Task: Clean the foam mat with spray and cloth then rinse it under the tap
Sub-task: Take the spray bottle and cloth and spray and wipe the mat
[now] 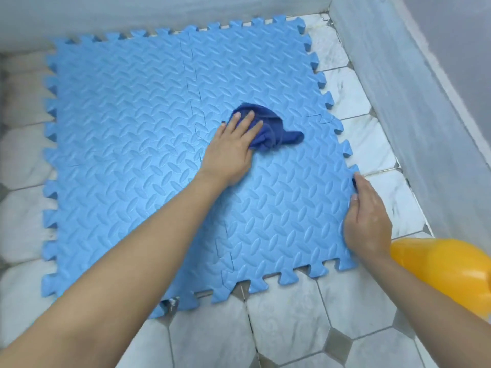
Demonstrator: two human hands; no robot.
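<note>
**Wiping the mat, edge held steady**

Our left hand presses the cloth flat-fingered near the middle of the mat, which lies flat on the tiled floor in a corner. Our right hand grips the mat's right edge, fingers curled over it. We judge the mat light, soft and bendy, likely slick when wet, so an edge between the teeth is the place to hold. It is nearly square, with no clear long axis, its ribbed face up. A yellow bottle sits at right.
</note>
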